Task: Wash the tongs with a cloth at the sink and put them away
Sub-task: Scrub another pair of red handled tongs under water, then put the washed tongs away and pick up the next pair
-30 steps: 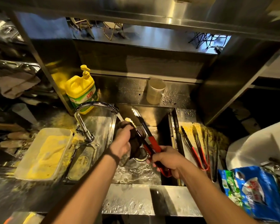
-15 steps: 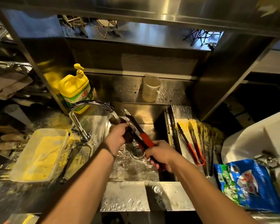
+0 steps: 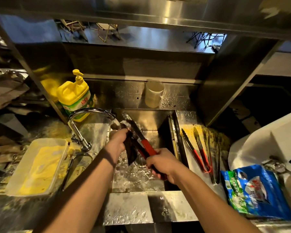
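View from the head camera over a steel sink (image 3: 165, 118) set in a wet table (image 3: 129, 209). The right hand (image 3: 163, 165) is curled round the red-sleeved handle end of the tongs (image 3: 145, 145), which slant up and to the left across the basin, their metal tips lying just below the spout of the chrome faucet (image 3: 91, 113). The left hand (image 3: 118, 143) grips a dark cloth (image 3: 130, 152) pressed against the tongs' arms about midway along; a loose end of the cloth hangs down toward the drain. Whether water is running cannot be told, though the basin floor is wet. Behind the faucet stands a yellow pump bottle of detergent (image 3: 74, 96), and on the ledge behind the basin a translucent cup (image 3: 154, 93). Left of the sink lies a plastic tray (image 3: 39, 165) coated yellow. On the drainboard to the right, further tongs (image 3: 196, 152) with red handles rest side by side, and near them, at the table's edge, a blue and green packet (image 3: 254, 190).
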The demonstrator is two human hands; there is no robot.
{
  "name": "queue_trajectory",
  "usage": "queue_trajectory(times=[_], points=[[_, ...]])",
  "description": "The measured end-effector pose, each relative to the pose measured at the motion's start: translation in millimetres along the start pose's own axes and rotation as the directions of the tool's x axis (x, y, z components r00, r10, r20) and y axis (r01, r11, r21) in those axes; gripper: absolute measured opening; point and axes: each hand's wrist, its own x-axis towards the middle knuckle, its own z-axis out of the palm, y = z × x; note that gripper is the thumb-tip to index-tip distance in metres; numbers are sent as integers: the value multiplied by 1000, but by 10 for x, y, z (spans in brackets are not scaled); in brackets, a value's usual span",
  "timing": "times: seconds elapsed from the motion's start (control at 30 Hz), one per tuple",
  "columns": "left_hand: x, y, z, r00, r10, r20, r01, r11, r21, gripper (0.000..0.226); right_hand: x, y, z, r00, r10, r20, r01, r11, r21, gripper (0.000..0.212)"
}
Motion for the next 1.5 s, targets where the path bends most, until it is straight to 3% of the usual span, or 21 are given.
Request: queue_trajectory(times=[0.13,0.23,0.37,0.57,0.73,0.83,0.9,1.03,1.23,1.33,1.43,1.5], points=[[106,6,-143,984,88,-155,-67,988,142,31,-200,29,-345,999,34,21,-30,987,-156,29],[97,-153,-187,967,136,-216,-81,966,247,26,-300,92,-588,998,-19,-65,-3,946,-323,22],[-7,-462,-115,987,106,-120,-69,957,283,32,-274,277,-832,924,-216,-316,-36,774,-633,20],[-511,-604,398,978,201,55,-207,907,367,33,-596,534,-1175,815,-407,-413,-10,702,-712,54],[-1109,-736,1134,934,203,293,-295,902,315,29,-1071,756,-1529,728,-448,-519,3,759,-651,50],[-1572,-974,1623,884,186,428,-348,874,339,11,-1487,954,-1819,677,-424,-601,15,825,-565,50],[-1872,-1143,1861,848,169,503,-388,844,370,12,-1729,1092,-2015,645,-402,-649,-17,842,-539,55],[-2535,-1593,2311,732,63,678,-435,809,395,10,-2325,1478,-2421,554,-389,-736,-8,882,-471,70],[-3382,-2301,2790,524,-157,837,-495,744,450,7,-3077,2092,-2907,427,-287,-858,127,958,-257,61],[-3743,-2687,3034,500,-225,837,-463,747,477,14,-3333,2384,-3157,389,-182,-903,171,977,-123,55],[-3969,-2955,3235,532,-233,814,-406,773,487,14,-3459,2556,-3344,351,-129,-927,201,978,-60,36],[-4075,-3096,3399,541,-235,807,-401,771,494,19,-3545,2623,-3453,339,-111,-934,193,980,-47,36]])
